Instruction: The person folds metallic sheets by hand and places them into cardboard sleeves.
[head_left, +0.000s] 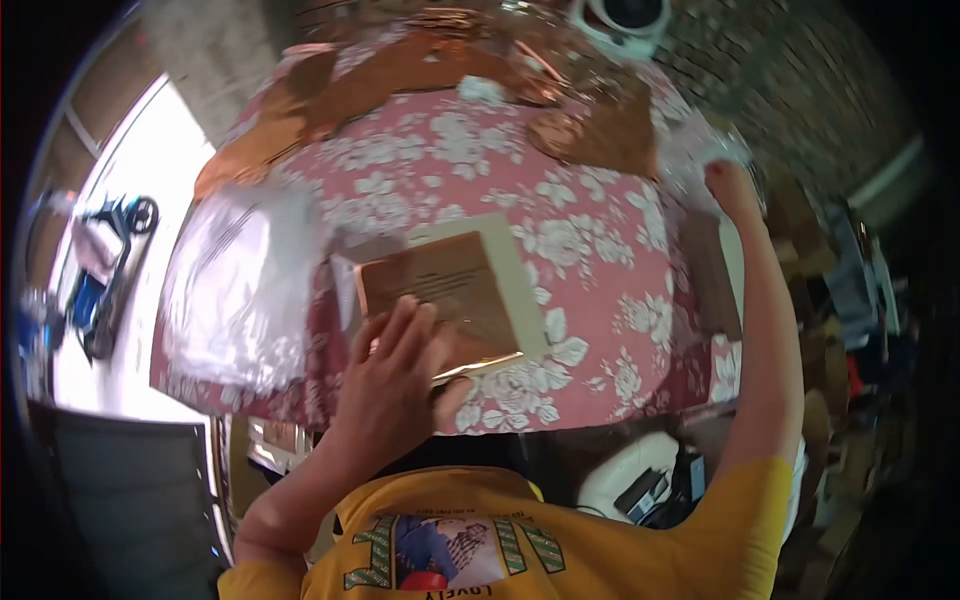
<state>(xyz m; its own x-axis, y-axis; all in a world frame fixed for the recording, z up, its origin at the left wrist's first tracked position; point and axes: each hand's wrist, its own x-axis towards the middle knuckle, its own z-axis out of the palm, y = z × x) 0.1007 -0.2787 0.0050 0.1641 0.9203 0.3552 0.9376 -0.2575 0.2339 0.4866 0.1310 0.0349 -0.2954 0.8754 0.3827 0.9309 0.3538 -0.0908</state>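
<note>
A shiny copper-coloured sheet with small printed text (440,275) lies on a pale cream board (513,280) near the middle of the pink flowered tablecloth (620,300). My left hand (405,360) rests over the sheet's lower left part, fingers spread and pointing away from me. My right arm reaches to the far right edge of the table. There my right hand (730,188) is closed beside clear plastic wrapping (695,150); what it holds, if anything, is too small to make out.
Clear plastic bags (240,290) lie at the table's left. Copper-coloured sheets (390,75) line the far side, with a brown piece (610,135) at the back right. A white appliance (625,25) stands beyond the table; a scooter (105,270) is outside, left.
</note>
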